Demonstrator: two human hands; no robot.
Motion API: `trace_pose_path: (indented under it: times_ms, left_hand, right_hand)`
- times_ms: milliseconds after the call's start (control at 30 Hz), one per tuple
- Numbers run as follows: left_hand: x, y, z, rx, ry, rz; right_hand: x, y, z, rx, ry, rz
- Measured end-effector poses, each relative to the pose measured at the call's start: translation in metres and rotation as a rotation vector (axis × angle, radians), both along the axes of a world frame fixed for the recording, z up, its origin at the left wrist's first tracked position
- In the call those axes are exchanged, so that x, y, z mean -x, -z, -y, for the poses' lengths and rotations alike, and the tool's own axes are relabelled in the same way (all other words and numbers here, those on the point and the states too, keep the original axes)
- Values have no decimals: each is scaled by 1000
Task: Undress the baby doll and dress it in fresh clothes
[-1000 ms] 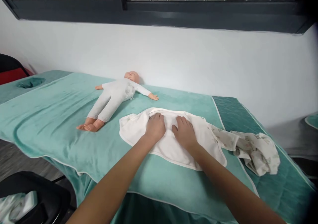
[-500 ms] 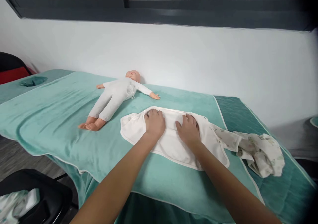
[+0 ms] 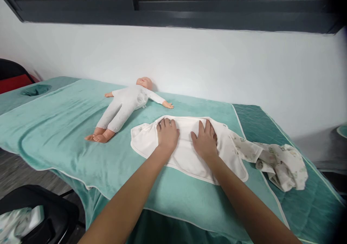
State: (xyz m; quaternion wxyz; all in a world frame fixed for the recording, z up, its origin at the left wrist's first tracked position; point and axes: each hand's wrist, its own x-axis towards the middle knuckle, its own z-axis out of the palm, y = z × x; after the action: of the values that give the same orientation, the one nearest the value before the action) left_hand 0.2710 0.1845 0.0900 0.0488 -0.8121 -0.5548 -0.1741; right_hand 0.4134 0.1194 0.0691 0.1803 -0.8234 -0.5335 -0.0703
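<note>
A white baby garment [image 3: 146, 139] lies spread on a teal blanket [image 3: 67, 128] over the table. My left hand [image 3: 167, 135] rests flat on the garment's middle, fingers stretched toward its far edge. My right hand [image 3: 205, 140] lies flat beside it on the same cloth, fingers spread. Neither hand grips anything. A baby doll [image 3: 124, 105] in a white suit lies on its back to the far left of the garment, head near the wall.
A crumpled printed cloth [image 3: 282, 162] lies at the right, touching the garment. A darker teal cover [image 3: 260, 125] shows at the table's right end. A black chair [image 3: 40, 211] with cloth on it stands at lower left. A white wall [image 3: 217, 67] runs behind.
Both hands have slid a little farther across the white garment toward its far edge, with the fingers now stretched out flat.
</note>
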Motion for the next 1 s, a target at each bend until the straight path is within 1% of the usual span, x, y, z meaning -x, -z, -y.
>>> trace_pose_path:
  times_ms: [133,300,567,667,833,900,1000]
  left_hand:
    - [0,2,2,0,-3,0]
    - [1,5,3,-26,2,-18]
    - [3,10,4,-63,29,7]
    - [2,9,1,-49,36,6]
    - [-6,2,-15,-5,47,6]
    - [-12,-1,-26,2,48,16]
    - [-21,-3,-45,30,38,25]
  right_hand:
    - [1,0,1,-35,-14,0]
    - [2,-1,2,-34,-15,22]
    - [2,0,1,-28,-6,28]
    - [1,0,1,-24,-7,11]
    - [-6,-3,-8,-71,-63,-7]
    - [-10,-4,-17,-88,-80,-17]
    - [-19,-5,-36,-71,-81,-41]
